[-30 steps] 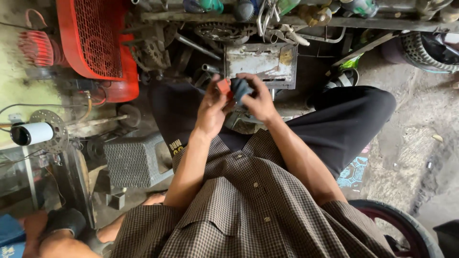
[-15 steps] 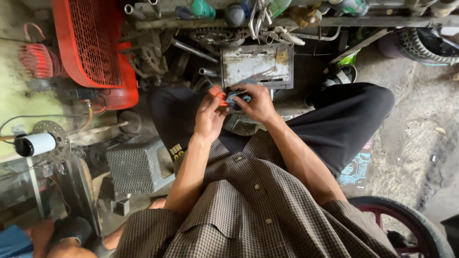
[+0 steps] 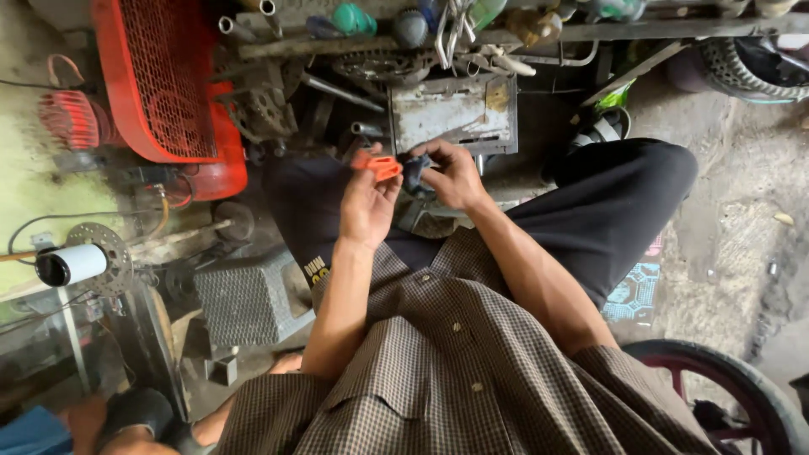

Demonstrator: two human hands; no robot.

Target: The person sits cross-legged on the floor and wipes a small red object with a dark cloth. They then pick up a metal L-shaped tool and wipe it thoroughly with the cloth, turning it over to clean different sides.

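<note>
Workshop seen from above. Left hand (image 3: 364, 205): fingers curled narrow, pinching one orange plastic piece (image 3: 377, 164) at its fingertips, at twelve o'clock from the palm. Right hand (image 3: 451, 174), at three o'clock of the left: fingers closed around one dark blue part (image 3: 413, 175), touching the orange piece. Behind both hands, at twelve o'clock, one grey metal box (image 3: 455, 114).
</note>
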